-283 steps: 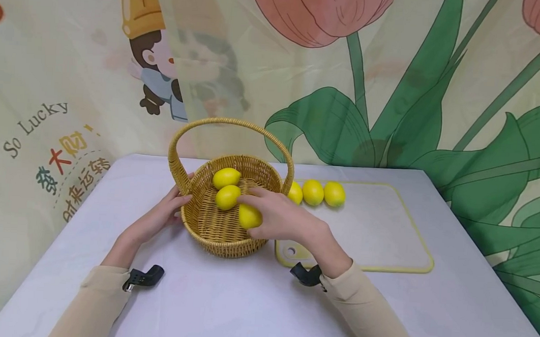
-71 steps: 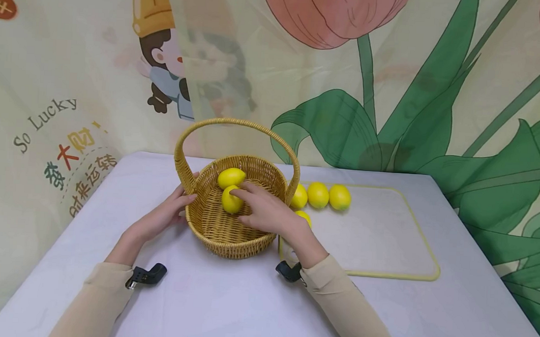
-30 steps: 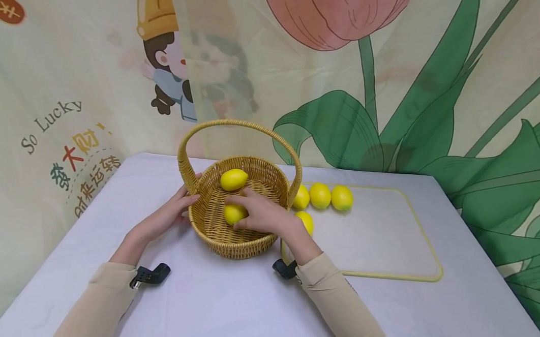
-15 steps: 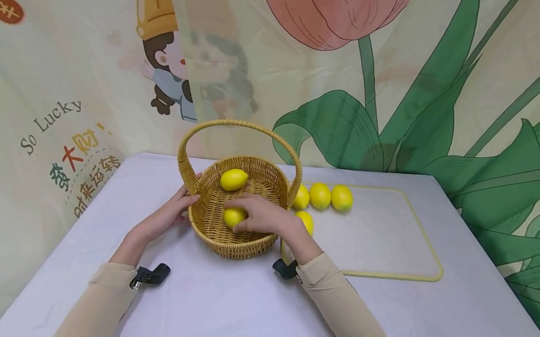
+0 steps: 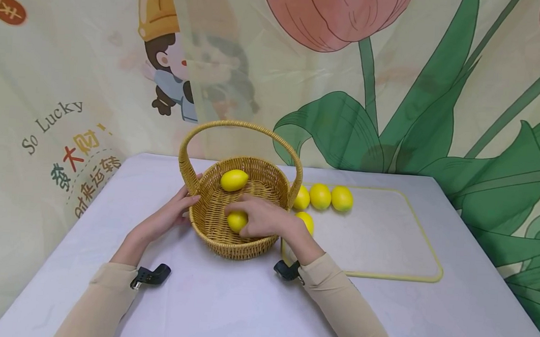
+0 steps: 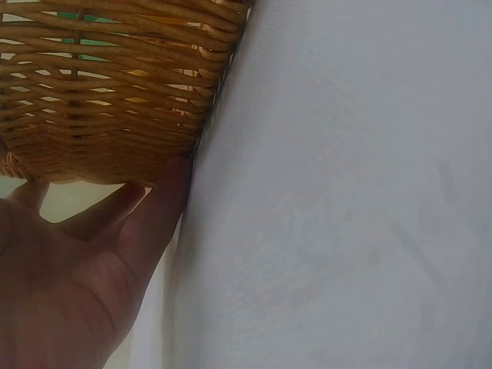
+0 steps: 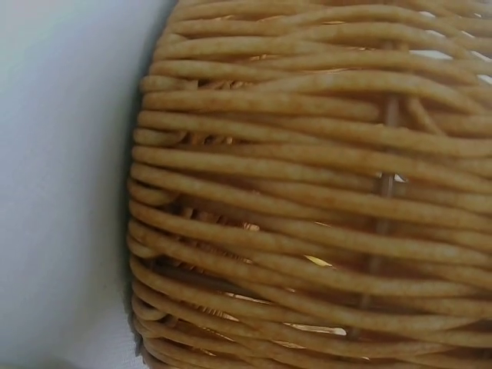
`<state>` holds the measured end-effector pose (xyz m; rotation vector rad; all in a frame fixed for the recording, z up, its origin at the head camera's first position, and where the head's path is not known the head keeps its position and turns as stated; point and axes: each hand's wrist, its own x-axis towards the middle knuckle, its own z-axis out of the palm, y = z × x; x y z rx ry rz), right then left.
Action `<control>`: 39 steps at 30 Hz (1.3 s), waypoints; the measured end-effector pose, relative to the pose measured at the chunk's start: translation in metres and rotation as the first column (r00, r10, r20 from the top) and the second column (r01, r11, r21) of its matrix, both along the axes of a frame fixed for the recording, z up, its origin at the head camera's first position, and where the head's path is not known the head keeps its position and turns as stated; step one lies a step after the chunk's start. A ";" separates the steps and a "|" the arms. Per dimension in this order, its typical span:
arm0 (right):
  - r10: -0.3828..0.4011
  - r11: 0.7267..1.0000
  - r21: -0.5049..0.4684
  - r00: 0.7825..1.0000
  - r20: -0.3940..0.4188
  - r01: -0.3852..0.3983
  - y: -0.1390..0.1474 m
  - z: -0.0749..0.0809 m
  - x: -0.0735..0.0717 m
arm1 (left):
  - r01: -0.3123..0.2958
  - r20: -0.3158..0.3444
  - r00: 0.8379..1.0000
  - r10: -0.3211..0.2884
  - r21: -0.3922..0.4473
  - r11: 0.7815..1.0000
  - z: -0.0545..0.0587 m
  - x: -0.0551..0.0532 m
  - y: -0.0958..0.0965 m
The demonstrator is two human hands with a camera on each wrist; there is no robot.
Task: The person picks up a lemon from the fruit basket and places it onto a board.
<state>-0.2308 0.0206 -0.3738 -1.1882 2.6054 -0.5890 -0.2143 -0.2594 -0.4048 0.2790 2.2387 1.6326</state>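
Note:
A round wicker basket [image 5: 229, 250] with a tall arched handle stands on the table. In it, my right hand [image 5: 263, 218] holds a yellow lemon [image 5: 236, 221] between fingers and thumb, low near the front. Another lemon [image 5: 234, 180] lies at the back left of the basket. My left hand [image 5: 171, 213] touches the basket's outer left side below the handle's base. In the left wrist view, the left hand's extended fingers [image 6: 157, 211] meet the woven wall [image 6: 115, 100]. The right wrist view shows only the basket's weave [image 7: 307, 192] and cloth; the right hand is hidden there.
To the basket's right lies a pale cutting board [image 5: 367, 234] with a yellow rim. A row of lemons [image 5: 320, 196] sits along its back left, and one more lemon [image 5: 306, 222] lies in front, partly behind the right wrist. A printed cloth [image 5: 327, 131] hangs behind the white table.
Since the earliest frame, one lemon has gone from the basket to the board's left side. My right hand has since taken another lemon and shifted it toward the basket's front. The left hand stays put.

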 end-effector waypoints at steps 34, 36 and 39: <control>-0.056 0.998 -0.042 0.987 -0.154 0.050 0.034 0.017 0.015 | -0.009 0.002 1.000 0.009 -0.003 1.000 0.001 0.001 0.002; -0.057 0.998 -0.044 0.986 -0.159 0.051 0.036 0.020 0.017 | -0.008 -0.003 1.000 0.008 -0.009 1.000 0.001 0.001 0.002; -0.055 0.998 -0.048 0.986 -0.159 0.048 0.037 0.022 0.019 | -0.012 -0.005 1.000 0.012 -0.016 1.000 0.001 0.001 0.002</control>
